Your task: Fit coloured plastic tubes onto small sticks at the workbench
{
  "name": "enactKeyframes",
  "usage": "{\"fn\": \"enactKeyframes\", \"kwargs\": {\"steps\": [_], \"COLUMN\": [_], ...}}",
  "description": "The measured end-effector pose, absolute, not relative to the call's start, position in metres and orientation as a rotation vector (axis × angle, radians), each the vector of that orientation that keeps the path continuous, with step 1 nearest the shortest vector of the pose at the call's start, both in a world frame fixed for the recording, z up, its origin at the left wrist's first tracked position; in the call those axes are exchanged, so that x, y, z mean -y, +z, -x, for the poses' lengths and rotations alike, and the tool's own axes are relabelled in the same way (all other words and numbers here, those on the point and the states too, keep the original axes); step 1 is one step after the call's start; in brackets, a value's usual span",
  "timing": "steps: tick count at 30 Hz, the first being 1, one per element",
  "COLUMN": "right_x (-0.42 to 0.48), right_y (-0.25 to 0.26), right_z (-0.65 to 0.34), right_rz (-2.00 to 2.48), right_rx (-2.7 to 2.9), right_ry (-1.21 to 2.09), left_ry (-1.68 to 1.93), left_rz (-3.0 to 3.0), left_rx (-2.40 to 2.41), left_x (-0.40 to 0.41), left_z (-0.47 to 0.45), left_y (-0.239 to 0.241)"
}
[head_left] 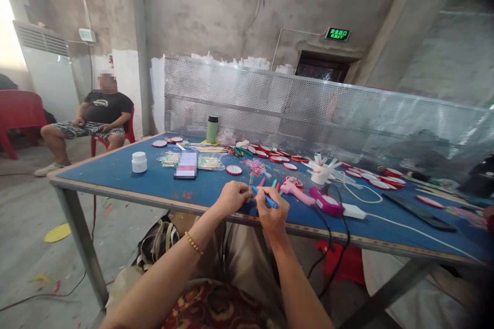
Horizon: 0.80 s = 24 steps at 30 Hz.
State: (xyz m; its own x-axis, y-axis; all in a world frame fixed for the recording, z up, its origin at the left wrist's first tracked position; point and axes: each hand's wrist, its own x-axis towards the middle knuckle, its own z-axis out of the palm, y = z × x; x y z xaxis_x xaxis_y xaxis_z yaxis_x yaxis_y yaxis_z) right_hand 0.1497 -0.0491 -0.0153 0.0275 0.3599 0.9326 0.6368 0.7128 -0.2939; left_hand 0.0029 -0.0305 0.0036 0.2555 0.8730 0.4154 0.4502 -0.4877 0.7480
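Note:
My right hand (273, 209) grips a blue marker pen (273, 203) near the table's front edge, its tip pointing left toward my other hand. My left hand (234, 197) has its fingers pinched together around a small, thin piece with a coloured upper end (251, 179); its exact kind is too small to make out. Just beyond both hands lie a purple marker (262, 182), a teal marker (274, 183) and a red marker (278, 186). A pink glue gun (296, 193) rests to the right of my right hand.
On the blue table (116, 177) are a white jar (139, 163), a phone (186, 165), a green bottle (212, 130), red-rimmed discs (233, 170), a pen cup (319, 174) and a purple device (326, 201) with cables. A perforated metal screen (239, 97) stands behind. Someone (106, 110) sits at left.

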Motion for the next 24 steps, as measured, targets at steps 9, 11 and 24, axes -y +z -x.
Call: {"fn": "enactKeyframes", "kwargs": {"steps": [9,11,24], "right_x": [0.0483,0.0479,0.0481], "right_y": [-0.0168,-0.0173,-0.0179], "right_z": [-0.1506,-0.1505,-0.1507], "right_rz": [0.854,0.845,0.853], "right_rx": [1.579,1.572,1.533], "right_ry": [-0.251,-0.252,-0.230], "left_ry": [1.130,1.135,1.140], "left_rz": [-2.060,-2.055,-2.051], "left_rx": [-1.196,-1.192,-1.207], "left_x": [0.0301,0.0309,0.0297], "left_z": [-0.0026,-0.0024,-0.0024], "left_y": [0.0049,0.0055,0.0036]}}
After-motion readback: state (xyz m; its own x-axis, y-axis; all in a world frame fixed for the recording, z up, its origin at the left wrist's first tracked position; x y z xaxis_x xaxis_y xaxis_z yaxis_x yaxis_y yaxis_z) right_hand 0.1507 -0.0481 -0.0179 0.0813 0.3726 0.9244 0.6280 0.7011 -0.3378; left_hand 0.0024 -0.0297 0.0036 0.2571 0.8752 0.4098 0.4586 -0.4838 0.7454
